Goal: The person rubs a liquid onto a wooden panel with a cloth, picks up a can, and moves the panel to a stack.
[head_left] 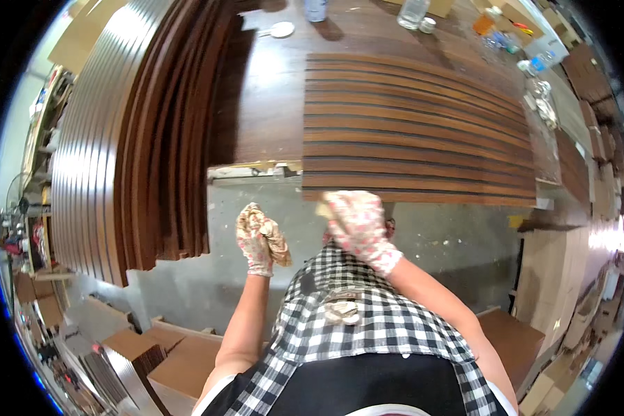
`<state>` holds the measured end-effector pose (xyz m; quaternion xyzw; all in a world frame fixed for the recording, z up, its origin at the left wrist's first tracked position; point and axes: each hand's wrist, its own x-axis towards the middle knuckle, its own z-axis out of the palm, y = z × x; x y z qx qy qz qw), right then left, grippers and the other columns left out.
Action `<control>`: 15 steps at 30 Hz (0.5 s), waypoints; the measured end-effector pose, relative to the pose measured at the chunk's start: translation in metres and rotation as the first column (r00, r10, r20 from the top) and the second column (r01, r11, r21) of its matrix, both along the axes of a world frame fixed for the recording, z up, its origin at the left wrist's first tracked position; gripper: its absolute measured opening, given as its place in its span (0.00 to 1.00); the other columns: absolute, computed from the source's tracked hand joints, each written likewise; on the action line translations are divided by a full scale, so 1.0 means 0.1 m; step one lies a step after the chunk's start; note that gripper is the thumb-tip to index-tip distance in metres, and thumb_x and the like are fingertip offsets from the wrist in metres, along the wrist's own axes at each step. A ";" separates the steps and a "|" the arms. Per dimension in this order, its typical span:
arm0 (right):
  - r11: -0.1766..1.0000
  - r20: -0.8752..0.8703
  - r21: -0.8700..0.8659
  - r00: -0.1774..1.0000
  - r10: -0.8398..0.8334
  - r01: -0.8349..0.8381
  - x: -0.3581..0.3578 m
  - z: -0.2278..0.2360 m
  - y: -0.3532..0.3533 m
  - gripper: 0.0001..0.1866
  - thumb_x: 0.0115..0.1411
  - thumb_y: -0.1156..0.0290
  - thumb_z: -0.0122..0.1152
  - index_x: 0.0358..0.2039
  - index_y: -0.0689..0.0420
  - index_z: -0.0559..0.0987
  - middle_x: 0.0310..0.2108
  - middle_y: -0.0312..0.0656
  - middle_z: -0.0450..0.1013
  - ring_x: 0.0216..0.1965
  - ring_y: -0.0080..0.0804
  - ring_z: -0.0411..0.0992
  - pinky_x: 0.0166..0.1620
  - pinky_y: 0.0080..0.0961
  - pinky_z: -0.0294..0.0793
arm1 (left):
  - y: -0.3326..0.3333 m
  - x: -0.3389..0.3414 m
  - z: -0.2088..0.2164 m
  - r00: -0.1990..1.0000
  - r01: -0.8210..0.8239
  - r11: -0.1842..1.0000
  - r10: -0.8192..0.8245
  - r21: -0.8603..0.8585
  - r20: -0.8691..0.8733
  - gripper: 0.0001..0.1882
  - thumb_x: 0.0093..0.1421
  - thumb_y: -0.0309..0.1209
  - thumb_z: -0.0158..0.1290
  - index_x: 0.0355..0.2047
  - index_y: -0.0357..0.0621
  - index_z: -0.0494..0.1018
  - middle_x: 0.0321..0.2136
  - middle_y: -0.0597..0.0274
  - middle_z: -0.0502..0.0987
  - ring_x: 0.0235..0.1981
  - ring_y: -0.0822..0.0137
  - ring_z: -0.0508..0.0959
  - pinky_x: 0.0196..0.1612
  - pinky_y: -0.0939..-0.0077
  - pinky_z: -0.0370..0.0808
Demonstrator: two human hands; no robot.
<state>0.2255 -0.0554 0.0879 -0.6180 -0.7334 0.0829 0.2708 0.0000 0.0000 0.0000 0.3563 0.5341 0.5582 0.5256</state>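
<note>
A brown slatted wood panel [416, 132] with dark grooves lies flat on the table, its near edge jutting over the front. At that edge's left end is my right hand [359, 225], in a white glove with a pink pattern. Its fingers are closed, and a pale yellowish bit shows at their tips, too blurred to name. My left hand [253, 239], in a matching glove, hangs before the table gap, closed round a crumpled tan cloth [277, 244]. Left of it stands a stack of similar slatted panels [163, 139], reaching past the table's front.
The dark brown table [263, 104] bears a round white object [282, 30], a clear bottle [412, 12], an orange bottle [487, 21] and a blue-labelled bottle [537, 62] along its far side. Cardboard boxes [551, 270] stand at the right. Brown boards [184, 367] lie at the lower left.
</note>
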 end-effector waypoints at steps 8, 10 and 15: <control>0.944 0.137 0.095 0.935 -0.328 0.317 1.11 -0.51 -0.66 0.26 0.51 0.61 0.63 0.52 0.50 0.74 0.44 0.41 0.73 0.48 0.38 0.70 0.54 0.42 0.63 | 0.06 0.67 0.19 0.981 0.170 0.969 -0.183 0.181 0.058 0.18 0.63 0.28 0.51 0.53 0.40 0.67 0.43 0.62 0.74 0.36 0.72 0.75 0.39 0.77 0.76; 0.897 0.110 0.166 0.896 -0.430 0.409 1.46 -0.46 -0.85 0.24 0.50 0.67 0.64 0.50 0.55 0.76 0.40 0.44 0.75 0.43 0.39 0.73 0.48 0.40 0.71 | 0.08 0.58 0.14 0.985 0.173 0.955 -0.166 0.239 -0.050 0.22 0.60 0.29 0.53 0.55 0.40 0.67 0.45 0.62 0.74 0.39 0.71 0.76 0.41 0.76 0.76; 0.722 0.065 0.160 0.722 -0.688 0.673 1.96 -0.50 -1.26 0.21 0.53 0.67 0.62 0.47 0.60 0.76 0.40 0.48 0.75 0.43 0.43 0.73 0.48 0.40 0.72 | -0.18 1.08 0.54 0.893 0.419 0.737 -0.230 0.530 -0.387 0.19 0.64 0.41 0.52 0.49 0.40 0.71 0.47 0.55 0.71 0.48 0.61 0.73 0.54 0.65 0.69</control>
